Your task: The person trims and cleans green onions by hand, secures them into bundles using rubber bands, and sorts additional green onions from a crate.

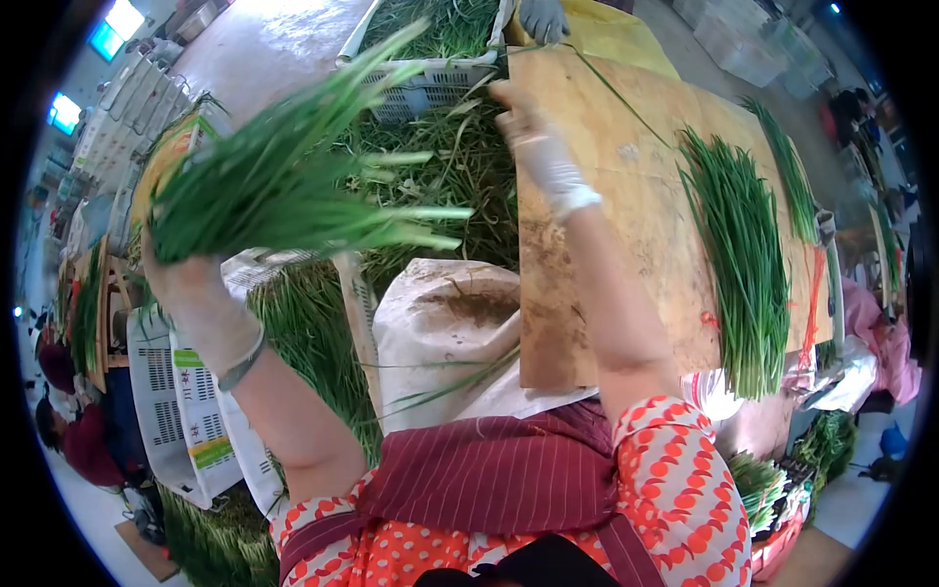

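On the left, my left hand, in a thin pale glove, is wrapped round a bunch of long green leafy stalks. The bunch is smeared by motion, its pale ends pointing right. Near the far left edge of the wooden board, my right hand, gloved too, is blurred, and its fingers are too smeared to read. A pile of loose green leaves lies beneath and between my hands. Farther right on the board rests a large bundle of stalks.
White crates of greens stand at the far side and at the left. A white sack lies below the leaf pile. Another person's gloved hand is at the board's far edge. Red ties hang at the right.
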`<action>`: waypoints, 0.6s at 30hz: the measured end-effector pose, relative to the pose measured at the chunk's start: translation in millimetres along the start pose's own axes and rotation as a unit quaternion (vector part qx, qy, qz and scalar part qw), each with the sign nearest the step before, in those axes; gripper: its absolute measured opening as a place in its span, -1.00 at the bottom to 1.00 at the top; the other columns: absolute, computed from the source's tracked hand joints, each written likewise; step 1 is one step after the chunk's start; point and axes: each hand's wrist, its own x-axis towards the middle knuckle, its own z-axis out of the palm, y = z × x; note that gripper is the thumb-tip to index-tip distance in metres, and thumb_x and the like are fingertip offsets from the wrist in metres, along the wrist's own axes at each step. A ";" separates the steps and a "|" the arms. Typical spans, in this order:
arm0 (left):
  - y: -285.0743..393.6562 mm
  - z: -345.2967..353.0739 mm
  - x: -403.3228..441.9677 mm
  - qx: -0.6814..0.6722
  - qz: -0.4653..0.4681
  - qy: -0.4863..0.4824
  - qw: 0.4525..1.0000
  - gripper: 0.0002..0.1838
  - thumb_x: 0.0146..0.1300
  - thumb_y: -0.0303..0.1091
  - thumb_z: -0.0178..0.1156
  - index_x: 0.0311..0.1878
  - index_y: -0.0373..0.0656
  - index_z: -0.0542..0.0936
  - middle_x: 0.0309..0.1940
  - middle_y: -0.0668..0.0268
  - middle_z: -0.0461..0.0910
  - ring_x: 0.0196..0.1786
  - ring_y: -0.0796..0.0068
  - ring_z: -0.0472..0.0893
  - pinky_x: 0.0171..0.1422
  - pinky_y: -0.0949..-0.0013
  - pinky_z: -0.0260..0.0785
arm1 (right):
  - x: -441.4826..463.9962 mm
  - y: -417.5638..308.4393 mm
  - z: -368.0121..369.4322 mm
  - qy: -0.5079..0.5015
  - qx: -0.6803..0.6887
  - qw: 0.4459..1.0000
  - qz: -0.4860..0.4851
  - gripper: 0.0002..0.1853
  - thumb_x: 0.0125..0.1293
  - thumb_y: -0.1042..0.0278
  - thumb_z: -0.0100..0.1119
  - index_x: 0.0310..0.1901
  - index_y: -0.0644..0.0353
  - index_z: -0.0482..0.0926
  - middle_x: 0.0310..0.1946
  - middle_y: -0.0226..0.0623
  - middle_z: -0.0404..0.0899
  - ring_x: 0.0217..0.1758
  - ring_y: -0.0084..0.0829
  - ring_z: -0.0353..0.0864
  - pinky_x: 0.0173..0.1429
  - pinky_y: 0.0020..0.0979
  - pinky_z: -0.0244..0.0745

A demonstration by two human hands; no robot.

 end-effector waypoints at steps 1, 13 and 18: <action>2.0 22.0 -5.1 0.083 0.024 -0.075 0.993 -0.63 0.25 -0.24 -0.04 0.04 -0.23 0.47 0.03 0.14 0.49 0.09 0.15 0.46 0.23 0.00 0.22 | -5.2 -27.2 -38.0 0.034 -0.010 0.996 0.085 -0.63 0.30 0.42 0.03 0.16 0.08 0.40 0.11 -0.35 0.46 0.19 -0.43 0.39 0.26 -0.45 0.24; -222.9 113.6 -119.7 -0.330 -0.405 -0.181 0.833 -0.79 0.28 -0.30 0.02 -0.09 -0.14 0.53 -0.30 0.27 0.55 -0.20 0.29 0.56 0.03 0.10 0.43 | -95.7 -140.0 -244.1 0.340 -0.150 0.925 0.073 -0.67 0.37 0.33 -0.06 0.09 0.28 0.46 0.07 -0.26 0.50 0.17 -0.50 0.41 0.28 -0.48 0.23; -212.1 93.5 -139.7 -0.248 -0.403 -0.158 0.867 -0.79 0.27 -0.28 0.08 -0.08 -0.13 0.52 -0.33 0.30 0.57 -0.21 0.34 0.57 -0.05 0.18 0.47 | -90.8 -101.7 -227.5 0.230 -0.102 0.960 0.124 -0.71 0.32 0.42 -0.02 0.05 0.18 0.51 -0.02 -0.35 0.56 0.00 -0.53 0.50 0.08 -0.52 0.35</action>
